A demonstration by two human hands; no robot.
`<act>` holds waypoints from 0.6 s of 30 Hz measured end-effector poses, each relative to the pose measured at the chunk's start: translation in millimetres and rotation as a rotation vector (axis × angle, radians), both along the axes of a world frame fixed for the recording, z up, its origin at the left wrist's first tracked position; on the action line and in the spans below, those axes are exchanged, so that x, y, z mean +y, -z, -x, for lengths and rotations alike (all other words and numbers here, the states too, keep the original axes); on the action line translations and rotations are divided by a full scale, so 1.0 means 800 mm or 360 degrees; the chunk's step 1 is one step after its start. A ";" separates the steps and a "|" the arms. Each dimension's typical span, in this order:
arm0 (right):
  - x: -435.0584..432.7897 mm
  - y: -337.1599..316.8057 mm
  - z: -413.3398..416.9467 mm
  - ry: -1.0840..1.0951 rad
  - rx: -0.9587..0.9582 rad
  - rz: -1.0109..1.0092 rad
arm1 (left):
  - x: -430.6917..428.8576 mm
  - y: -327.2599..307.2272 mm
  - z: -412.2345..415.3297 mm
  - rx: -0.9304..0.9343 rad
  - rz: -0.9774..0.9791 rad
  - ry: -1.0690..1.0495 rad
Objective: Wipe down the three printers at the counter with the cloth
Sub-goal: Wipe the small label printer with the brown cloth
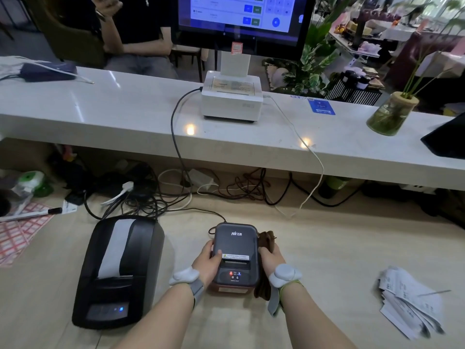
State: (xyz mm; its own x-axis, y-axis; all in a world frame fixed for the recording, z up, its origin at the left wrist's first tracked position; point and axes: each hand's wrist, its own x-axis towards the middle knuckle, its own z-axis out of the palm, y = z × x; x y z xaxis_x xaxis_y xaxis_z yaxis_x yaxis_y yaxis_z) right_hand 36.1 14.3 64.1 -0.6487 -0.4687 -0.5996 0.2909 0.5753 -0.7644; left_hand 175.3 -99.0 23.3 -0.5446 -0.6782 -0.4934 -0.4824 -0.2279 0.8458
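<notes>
A small dark grey printer (235, 244) sits on the lower wooden desk in front of me. My left hand (207, 260) grips its left side, thumb on top. My right hand (270, 258) holds a brown cloth (267, 241) against the printer's right side; more cloth hangs below the wrist. A larger black receipt printer (118, 270) with white paper stands to the left. A white printer (231, 98) with paper sticking up sits on the raised white counter (125, 114).
Tangled cables (176, 192) lie behind the printers under the counter. Loose receipts (412, 301) lie at the right, label sheets and a marker (30, 215) at the left. A vase (390, 114), a monitor (241, 16) and a seated person (136, 28) are beyond the counter.
</notes>
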 end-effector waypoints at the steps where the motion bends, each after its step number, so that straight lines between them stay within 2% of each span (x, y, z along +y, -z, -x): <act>1: -0.001 -0.001 -0.002 0.0007 -0.0016 0.0014 | 0.000 0.000 0.000 -0.0010 0.0009 0.0000; 4: -0.003 -0.002 -0.005 -0.0028 0.0054 -0.0041 | -0.001 -0.002 0.002 -0.0014 -0.0025 -0.0040; 8: -0.009 -0.002 0.006 -0.0177 0.0387 -0.0306 | -0.003 -0.004 -0.003 -0.0011 -0.0037 -0.0037; 12: -0.017 -0.012 0.023 -0.0062 0.0733 -0.0332 | 0.000 -0.011 -0.007 -0.0010 -0.0005 0.0073; 18: -0.048 -0.033 0.024 -0.0506 0.1146 -0.0587 | 0.001 -0.023 -0.011 -0.0007 0.0143 0.0314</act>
State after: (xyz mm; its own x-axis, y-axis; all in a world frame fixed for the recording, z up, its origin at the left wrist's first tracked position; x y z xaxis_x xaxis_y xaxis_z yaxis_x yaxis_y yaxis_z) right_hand 16.7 -24.3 90.4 -0.7999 -0.5488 -0.2428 -0.4086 0.7944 -0.4495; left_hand 184.5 -97.9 41.5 -0.6693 -0.5999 -0.4383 -0.5137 -0.0525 0.8564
